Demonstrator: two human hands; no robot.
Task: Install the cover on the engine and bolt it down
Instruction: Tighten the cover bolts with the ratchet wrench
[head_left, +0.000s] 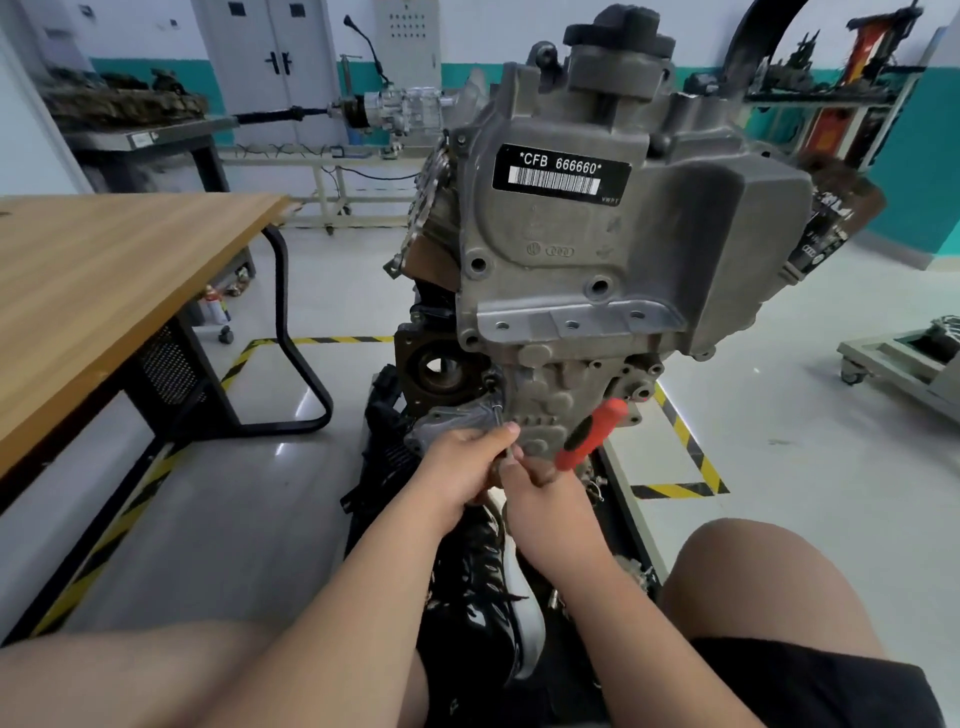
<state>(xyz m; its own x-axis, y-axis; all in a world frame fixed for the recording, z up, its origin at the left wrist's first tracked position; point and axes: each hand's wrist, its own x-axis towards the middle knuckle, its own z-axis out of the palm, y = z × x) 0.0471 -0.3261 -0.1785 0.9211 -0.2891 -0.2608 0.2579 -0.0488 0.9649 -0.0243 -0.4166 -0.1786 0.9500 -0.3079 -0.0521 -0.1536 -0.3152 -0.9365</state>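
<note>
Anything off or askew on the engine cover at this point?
Nothing clearly damaged or spilled. The cover sits square on the engine, but several of its bolt holes look empty. Both hands, left hand and right hand with the red-handled tool, work at its lower edge.

Both hands (506, 467) at the engine's (597, 234) lower cover (441, 423), red-handled tool (589, 434) in the right.

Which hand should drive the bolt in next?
Likely right: the right hand already grips the red-handled tool at the cover. The left hand is pinching at the bolt spot, steadying it.
</note>
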